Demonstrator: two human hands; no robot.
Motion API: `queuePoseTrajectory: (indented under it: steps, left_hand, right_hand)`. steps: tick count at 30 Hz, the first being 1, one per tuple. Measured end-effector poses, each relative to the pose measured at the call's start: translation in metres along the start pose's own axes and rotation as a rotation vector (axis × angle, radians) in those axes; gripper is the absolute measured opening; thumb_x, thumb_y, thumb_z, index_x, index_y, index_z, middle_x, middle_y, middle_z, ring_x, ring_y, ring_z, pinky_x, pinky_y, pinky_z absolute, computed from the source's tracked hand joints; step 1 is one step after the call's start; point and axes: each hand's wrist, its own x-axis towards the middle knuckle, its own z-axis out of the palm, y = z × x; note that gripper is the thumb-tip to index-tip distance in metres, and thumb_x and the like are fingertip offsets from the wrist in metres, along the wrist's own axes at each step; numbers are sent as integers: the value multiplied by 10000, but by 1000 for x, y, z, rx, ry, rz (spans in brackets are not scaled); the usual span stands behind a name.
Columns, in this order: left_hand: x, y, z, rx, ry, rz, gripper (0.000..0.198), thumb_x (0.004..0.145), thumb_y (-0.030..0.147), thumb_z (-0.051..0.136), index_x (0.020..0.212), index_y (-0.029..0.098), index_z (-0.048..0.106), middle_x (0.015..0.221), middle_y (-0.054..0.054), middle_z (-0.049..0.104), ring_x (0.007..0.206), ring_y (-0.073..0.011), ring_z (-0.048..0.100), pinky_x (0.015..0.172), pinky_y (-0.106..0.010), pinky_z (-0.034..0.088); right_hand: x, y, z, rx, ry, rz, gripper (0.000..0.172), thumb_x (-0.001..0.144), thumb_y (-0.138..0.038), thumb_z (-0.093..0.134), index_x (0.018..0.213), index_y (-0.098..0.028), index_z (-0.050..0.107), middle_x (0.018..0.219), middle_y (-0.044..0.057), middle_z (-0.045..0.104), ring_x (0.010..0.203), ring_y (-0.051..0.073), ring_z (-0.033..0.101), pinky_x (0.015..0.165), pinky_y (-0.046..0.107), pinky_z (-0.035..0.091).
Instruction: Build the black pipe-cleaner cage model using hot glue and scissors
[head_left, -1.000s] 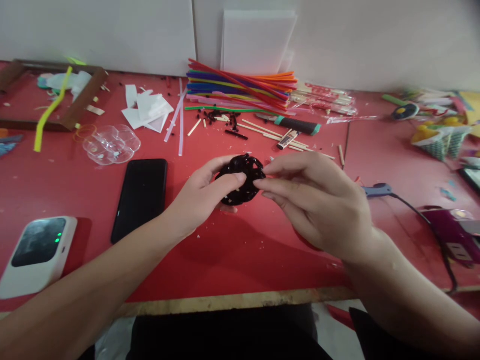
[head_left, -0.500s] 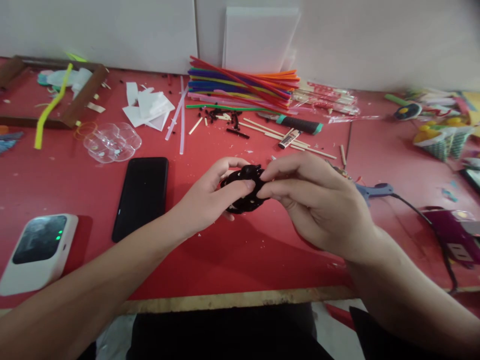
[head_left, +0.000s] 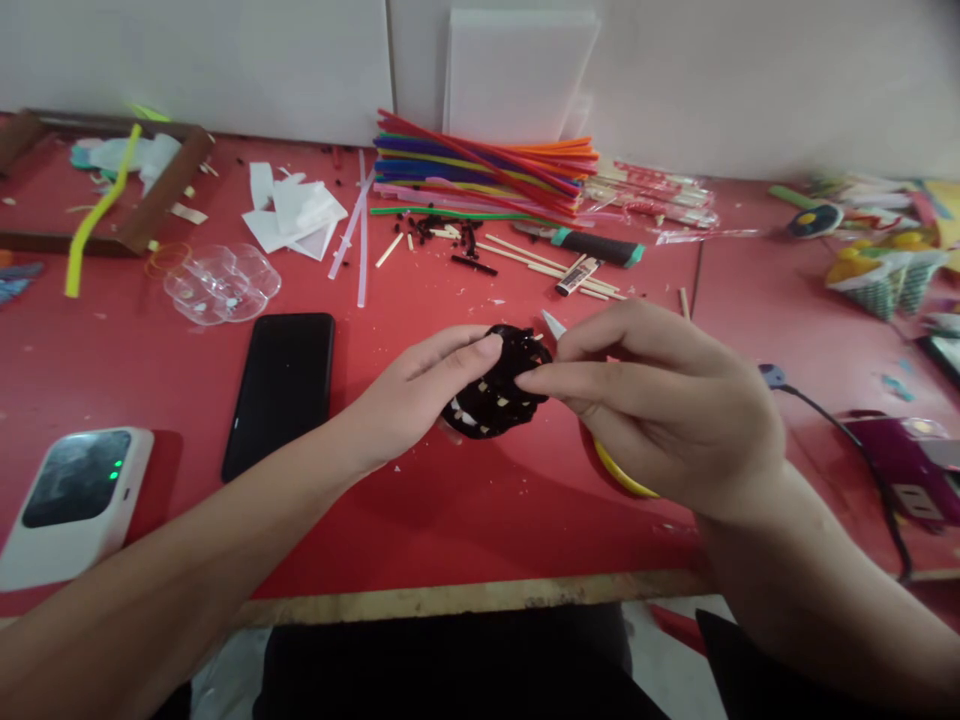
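A rounded black craft piece (head_left: 499, 395), shiny and dotted with small pale bits, is held up over the red table. My left hand (head_left: 435, 385) grips it from the left, thumb lying on its upper face and the other fingers behind it. At its right edge, the thumb and index finger of my right hand (head_left: 645, 400) are pinched; whether a small bit is between them is hidden. Under the right hand, a pointed metal tip (head_left: 553, 325) and a yellow loop (head_left: 622, 470) show, which look like parts of scissors.
Left of my hands lie a black phone (head_left: 281, 395) and a white device (head_left: 79, 505) with green lights. Behind are colourful pipe cleaners (head_left: 480, 165), a utility knife (head_left: 600, 247), a lighter (head_left: 579, 277), sticks and white scraps (head_left: 296, 215). A cable (head_left: 832, 420) runs at the right.
The black piece has tilted, showing more of its pale-dotted face. My left thumb has shifted up on it. My right hand has moved slightly right, uncovering the metal tip and yellow loop.
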Motion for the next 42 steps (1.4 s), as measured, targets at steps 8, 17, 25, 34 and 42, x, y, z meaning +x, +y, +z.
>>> queuePoseTrajectory:
  steps: [8,17,25,34,42]
  left_hand:
    - [4,-1,-2,-52,14,78,415,943,586,655,1084,207,751,1088,-61,797,1018,-259,738,863,-342,576]
    - [-1,-5,-5,-37,-70,65,559,956,735,575,1199,259,739,1236,-76,769,1211,-288,695,937,-363,581]
    - [0,0,-1,23,-22,94,412,902,542,741,1181,247,672,1203,-45,737,1173,-247,692,920,-328,577]
    - [0,-2,-3,24,7,102,331,900,498,718,996,215,577,806,21,641,690,-128,626,588,-220,513]
    - [5,-7,-6,-157,28,162,484,823,442,846,1220,285,617,1280,-37,613,924,-165,695,680,-254,628]
  right_hand:
    - [4,-5,-1,25,69,16,349,969,-58,629,1219,-273,740,1065,60,762,910,190,742,759,329,656]
    - [2,-1,-1,27,19,22,232,959,-65,677,1066,-247,771,1011,42,745,839,141,722,723,268,645]
    - [1,-3,0,15,-3,-4,266,951,13,627,1059,-193,755,1008,38,708,857,106,687,751,230,617]
    - [6,-7,0,-45,65,-5,127,950,-76,721,1003,-192,730,949,43,742,851,130,709,779,259,616]
    - [6,-13,-3,44,172,151,102,905,-162,819,963,-190,741,859,13,772,745,101,691,670,238,570]
